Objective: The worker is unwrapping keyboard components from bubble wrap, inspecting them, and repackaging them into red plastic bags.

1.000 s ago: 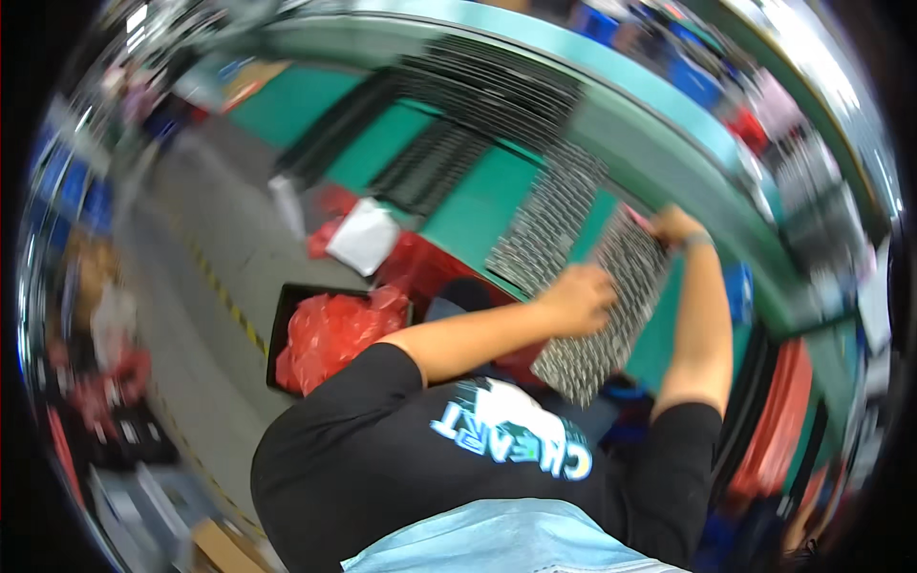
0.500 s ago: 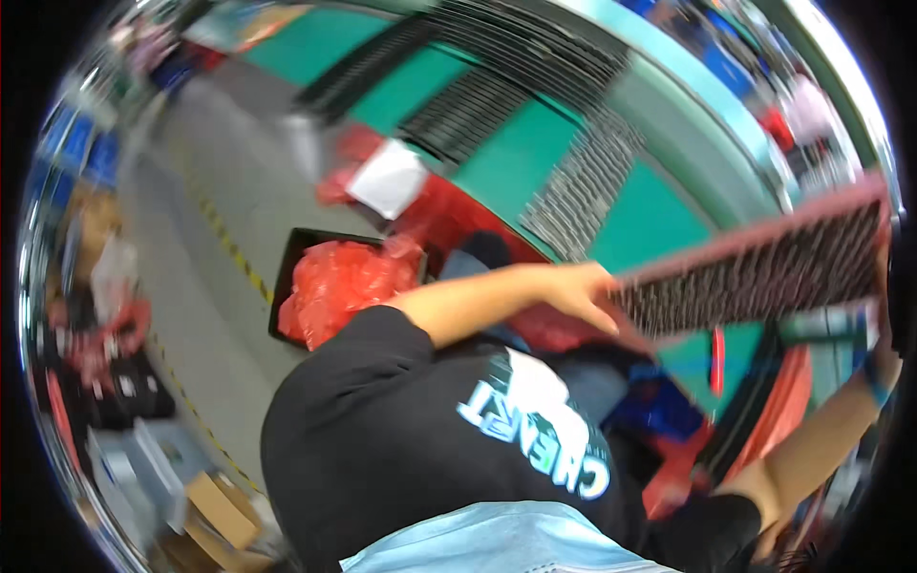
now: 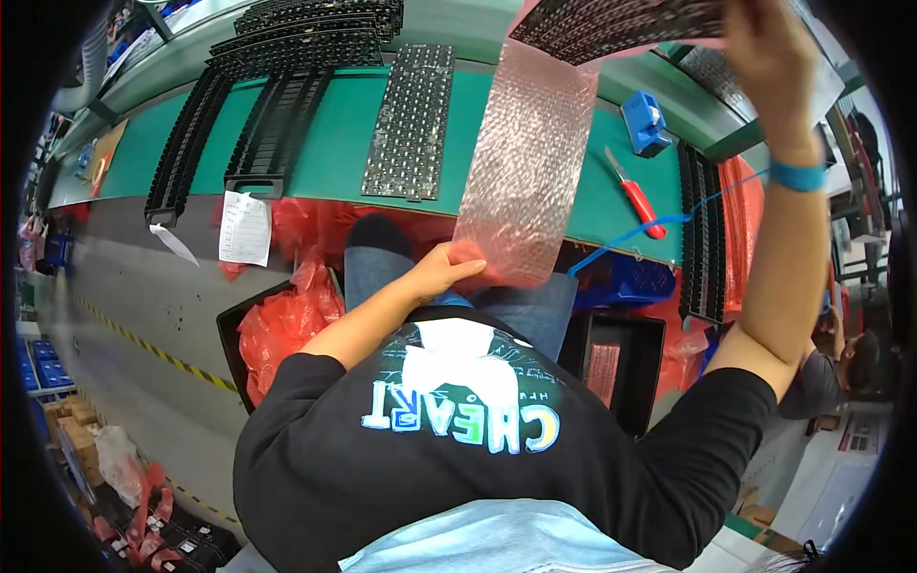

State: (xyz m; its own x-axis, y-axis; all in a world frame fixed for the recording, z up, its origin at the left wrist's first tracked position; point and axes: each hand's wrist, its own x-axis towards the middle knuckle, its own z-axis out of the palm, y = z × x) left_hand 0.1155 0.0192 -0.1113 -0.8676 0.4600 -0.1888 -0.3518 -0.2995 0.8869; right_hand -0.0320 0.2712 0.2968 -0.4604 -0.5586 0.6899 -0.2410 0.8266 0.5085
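My left hand (image 3: 447,272) pinches the near end of a pink bubble-wrap bag (image 3: 525,153) that hangs over the bench's front edge. Raised at the top right, my right hand (image 3: 776,81) grips the end of a dark circuit board panel (image 3: 621,27); motion blurs its fingers. Pink wrap shows along the panel's edge, and the far end of both is cut off by the picture. Flat on the bench, left of the bag, lies another circuit board panel (image 3: 411,124). A red-handled knife (image 3: 638,196) and a blue dispenser-like block (image 3: 647,124) lie right of the bag.
Black slotted racks (image 3: 277,129) stand on the green bench (image 3: 330,143), with stacked panels (image 3: 296,43) behind. Another rack (image 3: 702,239) stands at the right. Below are a bin with red plastic bags (image 3: 287,329) and a black bin (image 3: 650,363). A blue cord (image 3: 630,234) reaches toward my right wrist.
My view has turned toward the bench. The panel and my right hand have risen to the top right. My left hand, earlier near the panel's left end, now holds the bag's near end.
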